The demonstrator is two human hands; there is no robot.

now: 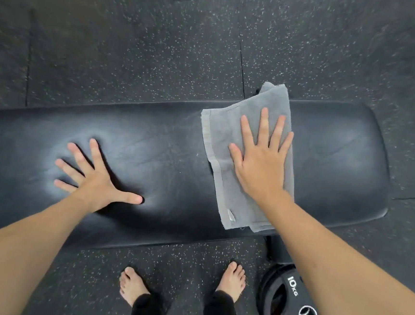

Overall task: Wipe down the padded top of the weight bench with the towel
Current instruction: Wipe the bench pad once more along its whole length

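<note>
The black padded bench top [166,153] runs left to right across the view, its rounded end at the right. A grey folded towel [224,133] lies across the pad near that right end, one corner hanging past the far edge. My right hand [261,159] presses flat on the towel with fingers spread. My left hand [94,175] rests flat on the bare pad to the left, fingers splayed, holding nothing.
Speckled black rubber floor [161,40] surrounds the bench. A black 10 kg weight plate [289,302] lies on the floor at the lower right, next to my bare feet [232,277]. A bench leg shows just under the pad near the plate.
</note>
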